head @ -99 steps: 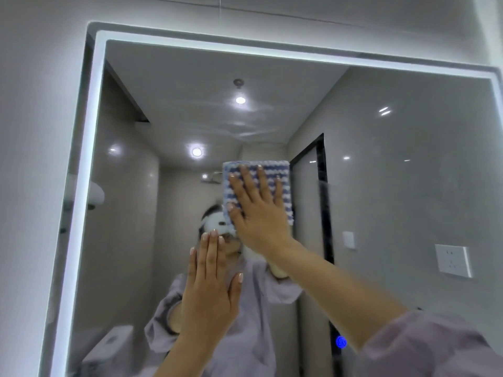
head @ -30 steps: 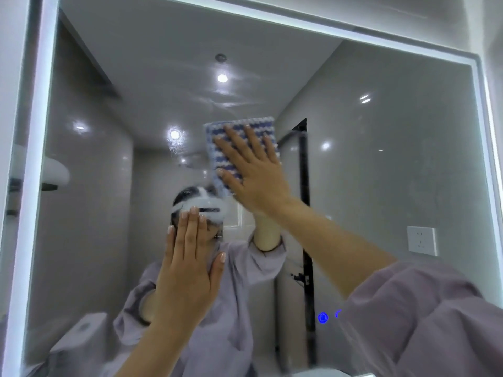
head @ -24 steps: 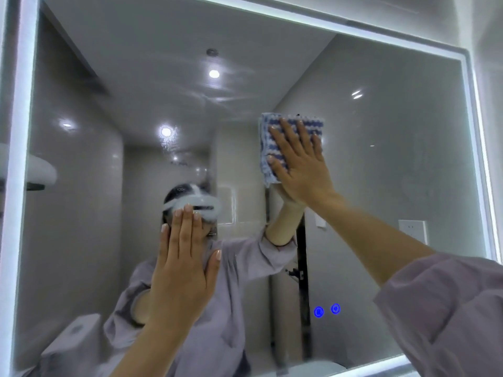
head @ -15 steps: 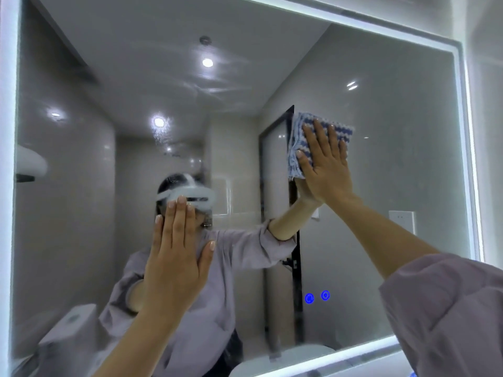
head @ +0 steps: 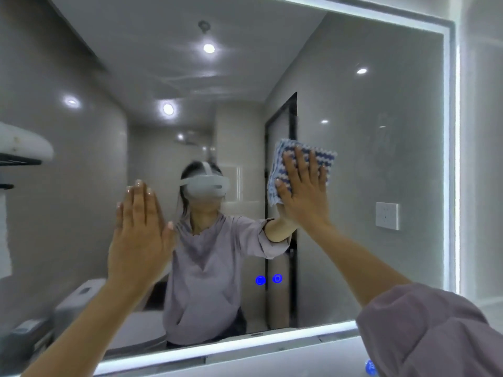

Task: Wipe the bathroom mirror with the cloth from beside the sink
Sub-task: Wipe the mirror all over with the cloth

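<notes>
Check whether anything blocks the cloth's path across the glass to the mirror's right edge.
Nothing visible does. The right hand presses the cloth flat on the mirror, and the glass from there to the lit right edge is bare. The left hand is further left.
</notes>
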A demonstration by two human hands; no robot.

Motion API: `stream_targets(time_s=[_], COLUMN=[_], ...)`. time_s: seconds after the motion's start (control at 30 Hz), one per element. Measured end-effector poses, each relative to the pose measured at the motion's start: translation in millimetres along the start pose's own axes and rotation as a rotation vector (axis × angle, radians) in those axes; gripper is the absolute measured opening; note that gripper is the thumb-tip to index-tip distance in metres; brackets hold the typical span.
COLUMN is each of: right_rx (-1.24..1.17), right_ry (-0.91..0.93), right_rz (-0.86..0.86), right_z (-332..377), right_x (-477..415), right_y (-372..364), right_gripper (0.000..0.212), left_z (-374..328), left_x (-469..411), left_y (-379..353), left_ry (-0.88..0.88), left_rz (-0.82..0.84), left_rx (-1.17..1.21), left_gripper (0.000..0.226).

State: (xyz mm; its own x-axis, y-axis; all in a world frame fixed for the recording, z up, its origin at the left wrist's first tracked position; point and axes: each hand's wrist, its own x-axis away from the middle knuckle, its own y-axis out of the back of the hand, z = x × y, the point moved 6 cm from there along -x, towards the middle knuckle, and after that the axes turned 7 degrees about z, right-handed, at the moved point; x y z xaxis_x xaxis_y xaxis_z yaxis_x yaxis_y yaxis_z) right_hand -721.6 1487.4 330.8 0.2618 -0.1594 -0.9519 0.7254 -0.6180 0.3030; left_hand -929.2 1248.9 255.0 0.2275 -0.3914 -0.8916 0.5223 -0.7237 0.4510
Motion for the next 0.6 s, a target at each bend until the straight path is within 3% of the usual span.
stream_targets(time_s=[0.17,0.3,0.6], right_rx=[-0.022,-0.037,-0.047], right_ry=[0.094,0.174,0.291], right_rz=[0.102,0.181,0.356], right_z=[-15,-32,-53], right_x=[38,72,87], right_y=[3,1,-2], right_gripper=[0.063,0.062,0.063], left_z=[-102,-171,-234], left_x=[25,37,33], left_y=[-25,-29,10], left_ry=[-0.048,-0.066,-0.079], left_rz=[0.082,0.051,0.005], left_rx=[-0.019,-0.012,0.023], left_gripper=[0.067,0.064,0.060])
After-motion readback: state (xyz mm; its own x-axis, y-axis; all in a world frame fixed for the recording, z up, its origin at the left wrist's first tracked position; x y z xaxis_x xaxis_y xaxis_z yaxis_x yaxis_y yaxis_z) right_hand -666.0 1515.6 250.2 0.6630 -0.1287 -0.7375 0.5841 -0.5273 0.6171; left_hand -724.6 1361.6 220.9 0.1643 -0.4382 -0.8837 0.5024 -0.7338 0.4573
